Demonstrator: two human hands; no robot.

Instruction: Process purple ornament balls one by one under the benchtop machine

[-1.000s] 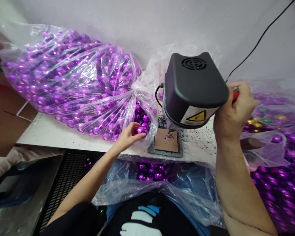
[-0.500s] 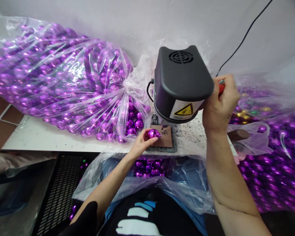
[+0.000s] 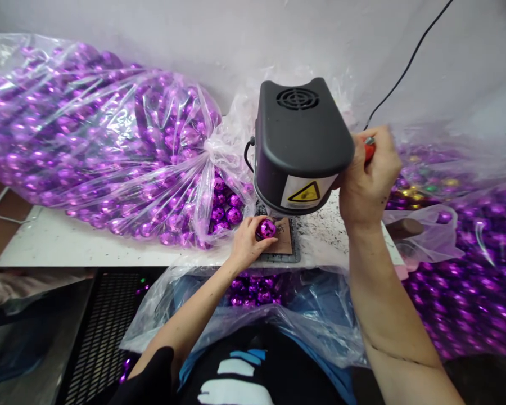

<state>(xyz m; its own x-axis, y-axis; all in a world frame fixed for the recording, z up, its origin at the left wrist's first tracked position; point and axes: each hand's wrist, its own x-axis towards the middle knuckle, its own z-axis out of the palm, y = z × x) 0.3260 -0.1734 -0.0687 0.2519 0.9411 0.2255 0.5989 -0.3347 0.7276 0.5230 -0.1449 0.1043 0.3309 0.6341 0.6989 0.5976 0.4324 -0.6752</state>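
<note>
My left hand (image 3: 248, 242) pinches a shiny purple faceted bauble (image 3: 267, 228) between thumb and fingers. It holds the bauble over a brown board (image 3: 283, 243), just under the front of a black bench machine (image 3: 303, 135) with a round vent and a yellow warning label. A dark mark shows on the bauble's upturned side. My right hand (image 3: 371, 174) is closed round a red-ended lever (image 3: 369, 149) at the machine's right side. The machine's housing hides its lower working part.
A big clear bag of purple baubles (image 3: 109, 140) lies on the white table (image 3: 59, 242) to the left. More bagged baubles (image 3: 468, 298) are at the right. An open plastic bag (image 3: 320, 326) with baubles spreads across my lap. Dark shavings litter the table by the machine.
My left hand has turned the bauble, so its dark mark now faces up, and the fingers wrap over its far side. My right hand stays on the lever. The whole view shifted slightly.
</note>
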